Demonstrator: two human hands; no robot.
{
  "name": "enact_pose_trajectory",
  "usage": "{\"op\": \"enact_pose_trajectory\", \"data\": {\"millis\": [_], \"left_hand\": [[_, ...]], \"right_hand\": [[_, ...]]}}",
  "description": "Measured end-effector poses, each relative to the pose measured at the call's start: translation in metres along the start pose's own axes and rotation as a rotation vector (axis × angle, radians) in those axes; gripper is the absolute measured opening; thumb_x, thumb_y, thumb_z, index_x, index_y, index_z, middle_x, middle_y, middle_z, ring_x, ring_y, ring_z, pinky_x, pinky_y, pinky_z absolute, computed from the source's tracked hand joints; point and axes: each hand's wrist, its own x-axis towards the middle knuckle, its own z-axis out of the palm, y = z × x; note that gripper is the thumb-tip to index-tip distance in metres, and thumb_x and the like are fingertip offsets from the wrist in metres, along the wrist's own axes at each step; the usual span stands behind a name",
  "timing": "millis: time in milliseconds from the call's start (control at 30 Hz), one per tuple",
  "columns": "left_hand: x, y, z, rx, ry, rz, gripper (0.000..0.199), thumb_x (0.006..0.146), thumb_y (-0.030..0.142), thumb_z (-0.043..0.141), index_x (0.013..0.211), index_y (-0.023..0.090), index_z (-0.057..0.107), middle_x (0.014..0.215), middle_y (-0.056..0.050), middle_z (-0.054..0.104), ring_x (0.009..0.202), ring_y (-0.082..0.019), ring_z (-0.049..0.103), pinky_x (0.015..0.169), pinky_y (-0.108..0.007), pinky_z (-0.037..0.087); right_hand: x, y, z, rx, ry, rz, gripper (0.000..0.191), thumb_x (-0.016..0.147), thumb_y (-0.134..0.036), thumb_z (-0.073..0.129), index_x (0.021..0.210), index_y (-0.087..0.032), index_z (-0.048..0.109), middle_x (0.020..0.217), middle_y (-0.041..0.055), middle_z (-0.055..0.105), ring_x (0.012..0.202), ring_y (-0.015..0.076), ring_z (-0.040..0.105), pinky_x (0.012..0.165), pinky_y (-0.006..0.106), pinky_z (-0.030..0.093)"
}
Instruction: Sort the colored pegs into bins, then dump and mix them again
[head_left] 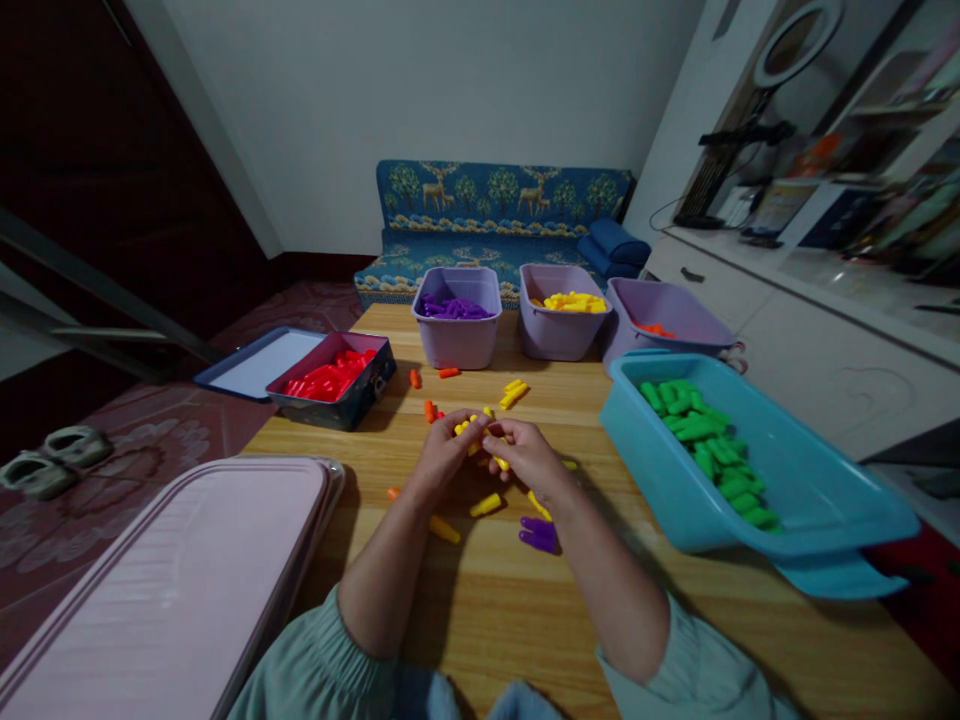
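Observation:
Above the middle of the wooden table (480,600), my left hand (444,452) and my right hand (531,458) meet. My left fingers are closed on small yellow tube-shaped plastic pieces (466,428). A similar yellow piece (501,463) is pinched in my right fingers; whether it joins the left-hand ones cannot be made out. Below them on the table lies a loose yellow piece (486,505), with purple pieces (539,535) side by side near my right wrist. An orange-yellow piece (445,529) lies by my left forearm. Small orange-red pieces (430,411) and yellow pieces (514,393) are scattered beyond my hands.
Lilac bins at the back hold purple pieces (454,308), yellow pieces (574,302) and orange pieces (655,329). A teal tub (652,480) with green pieces stands right. At left are an open tin box (352,400) of red pieces and a pink lid (187,570).

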Motion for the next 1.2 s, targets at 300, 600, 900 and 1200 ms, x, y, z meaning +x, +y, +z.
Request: {"op": "enact_pose_trajectory", "data": {"millis": [300, 600, 900, 1200], "left_hand": [[0.002, -0.005, 0.0, 0.049, -0.006, -0.11, 0.05, 0.066, 0.056, 0.075, 0.091, 0.013, 0.067, 0.07, -0.001, 0.061, 0.058, -0.011, 0.052, 0.05, -0.02, 0.039], [0.001, 0.001, -0.014, 0.621, 0.01, 0.127, 0.031, 0.07, 0.039, 0.073, 0.092, 0.017, 0.074, 0.085, -0.006, 0.072, 0.079, -0.021, 0.063, 0.074, -0.03, 0.045], [-0.001, 0.003, -0.015, 0.965, -0.217, 0.233, 0.04, 0.066, 0.036, 0.079, 0.104, 0.023, 0.075, 0.102, -0.01, 0.072, 0.088, -0.026, 0.064, 0.078, -0.033, 0.044], [0.003, 0.001, -0.014, 0.656, 0.099, 0.108, 0.019, 0.07, 0.025, 0.067, 0.085, 0.016, 0.072, 0.071, -0.003, 0.066, 0.065, -0.016, 0.058, 0.063, -0.025, 0.041]], "right_hand": [[-0.027, -0.042, -0.055, -0.916, 0.094, 0.038, 0.031, 0.058, -0.021, 0.082, 0.086, -0.02, 0.067, 0.068, -0.0009, 0.067, 0.053, 0.0114, 0.058, 0.048, 0.021, 0.038], [-0.028, -0.025, -0.085, -0.759, 0.072, 0.429, 0.04, 0.055, -0.009, 0.079, 0.088, -0.017, 0.058, 0.043, -0.0015, 0.06, 0.037, 0.0174, 0.057, 0.036, 0.02, 0.035], [-0.005, 0.0, -0.036, -0.714, 0.188, 0.156, 0.03, 0.07, -0.025, 0.074, 0.096, -0.019, 0.06, 0.049, -0.003, 0.06, 0.038, 0.0167, 0.058, 0.036, 0.021, 0.037], [-0.001, -0.003, -0.037, -0.871, 0.279, -0.056, 0.034, 0.071, -0.031, 0.074, 0.101, -0.017, 0.065, 0.09, 0.0074, 0.071, 0.086, 0.0209, 0.067, 0.076, 0.029, 0.05]]}}
